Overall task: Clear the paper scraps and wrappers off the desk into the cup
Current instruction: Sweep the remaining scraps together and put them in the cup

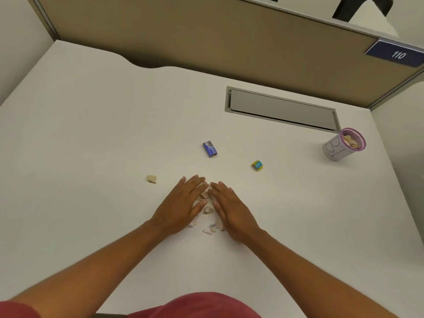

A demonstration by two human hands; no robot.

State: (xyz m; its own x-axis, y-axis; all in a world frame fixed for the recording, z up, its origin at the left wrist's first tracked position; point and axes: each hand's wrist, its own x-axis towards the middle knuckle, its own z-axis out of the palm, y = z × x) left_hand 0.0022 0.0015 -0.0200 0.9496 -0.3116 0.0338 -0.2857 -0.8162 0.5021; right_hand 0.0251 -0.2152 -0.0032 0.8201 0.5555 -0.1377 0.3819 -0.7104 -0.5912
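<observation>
Both hands lie on the white desk [91, 134] with straight fingers, edges turned in toward each other. My left hand [181, 203] and my right hand [231, 212] flank a small heap of torn paper scraps [207, 211], fingertips nearly meeting above it. A lone tan scrap [151, 179] lies to the left of my left hand. A blue wrapper [209, 148] sits beyond the hands, and a yellow-green wrapper [257, 165] lies to its right. The white cup [332, 150] with a pink rim stands at the far right and holds some scraps.
A grey cable flap [282, 109] is set into the desk behind the wrappers. A tan partition [183, 37] runs along the back, with a blue "110" label [397, 55] at its right end. A side wall closes off the left.
</observation>
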